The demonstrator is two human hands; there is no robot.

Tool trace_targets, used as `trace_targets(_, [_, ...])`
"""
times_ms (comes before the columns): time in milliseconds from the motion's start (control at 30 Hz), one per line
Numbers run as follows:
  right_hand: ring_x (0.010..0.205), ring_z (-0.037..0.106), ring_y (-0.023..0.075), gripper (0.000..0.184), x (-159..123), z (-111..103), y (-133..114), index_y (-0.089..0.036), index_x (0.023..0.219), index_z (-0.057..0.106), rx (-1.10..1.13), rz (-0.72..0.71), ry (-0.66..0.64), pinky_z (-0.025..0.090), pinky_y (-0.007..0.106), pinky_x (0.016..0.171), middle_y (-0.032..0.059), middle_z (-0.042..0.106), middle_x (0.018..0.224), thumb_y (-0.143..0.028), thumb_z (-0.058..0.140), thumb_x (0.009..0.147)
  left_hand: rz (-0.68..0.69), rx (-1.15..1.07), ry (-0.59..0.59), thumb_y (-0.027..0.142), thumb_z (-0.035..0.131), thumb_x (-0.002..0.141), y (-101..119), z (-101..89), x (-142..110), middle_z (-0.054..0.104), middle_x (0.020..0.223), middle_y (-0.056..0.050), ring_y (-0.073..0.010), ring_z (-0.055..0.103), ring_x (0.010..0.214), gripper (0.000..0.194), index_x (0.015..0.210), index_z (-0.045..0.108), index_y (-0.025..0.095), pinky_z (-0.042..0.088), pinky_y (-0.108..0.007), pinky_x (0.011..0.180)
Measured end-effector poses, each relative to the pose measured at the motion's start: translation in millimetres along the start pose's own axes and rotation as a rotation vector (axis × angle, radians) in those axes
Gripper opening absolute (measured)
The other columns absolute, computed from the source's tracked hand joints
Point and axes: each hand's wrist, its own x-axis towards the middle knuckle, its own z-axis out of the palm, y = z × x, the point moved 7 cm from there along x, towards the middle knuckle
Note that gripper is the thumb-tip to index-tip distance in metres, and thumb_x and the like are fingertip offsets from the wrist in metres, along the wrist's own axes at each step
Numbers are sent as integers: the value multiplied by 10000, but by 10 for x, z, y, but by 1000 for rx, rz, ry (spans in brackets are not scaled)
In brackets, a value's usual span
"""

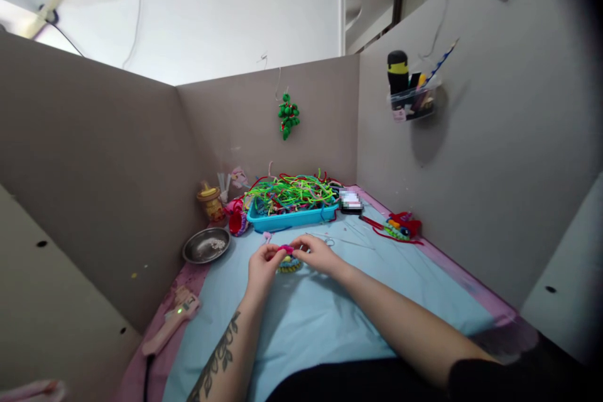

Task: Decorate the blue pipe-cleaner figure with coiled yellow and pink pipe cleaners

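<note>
Both hands meet over the light blue mat (301,320) in the middle of the desk. My left hand (262,267) pinches a small pink pipe-cleaner piece (286,249). From the other side my right hand (315,253) pinches the same piece. Just below the fingers sits a small coiled yellow and blue pipe-cleaner piece (289,265), partly hidden by them. A little beyond the hands stands a blue tray (292,218) heaped with green, red and yellow pipe cleaners (289,191).
A metal bowl (206,245) sits at the left, a pink glue gun (172,321) nearer me. Red and green pipe-cleaner figures (400,226) lie at the right. Grey partition walls enclose the desk; a green ornament (288,115) and a clear holder (413,100) hang on them.
</note>
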Motion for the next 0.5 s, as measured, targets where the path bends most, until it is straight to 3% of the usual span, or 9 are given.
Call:
trace_targets(167, [580, 492, 112, 173, -27, 24, -33, -138, 661, 597, 145, 37, 102, 381, 222, 559, -10, 563, 594, -289, 568, 740, -12, -108, 17, 360, 731, 611, -12, 21, -12, 627, 581, 7, -103, 558, 518, 298, 732, 587, 128, 403, -204, 518])
trace_targets(500, [578, 456, 114, 182, -48, -11, -61, -160, 640, 535, 267, 10, 162, 367, 231, 572, -27, 500, 586, -320, 573, 719, -57, -158, -35, 344, 744, 603, 8, 102, -47, 640, 582, -1, -113, 581, 543, 279, 714, 598, 132, 418, -204, 541])
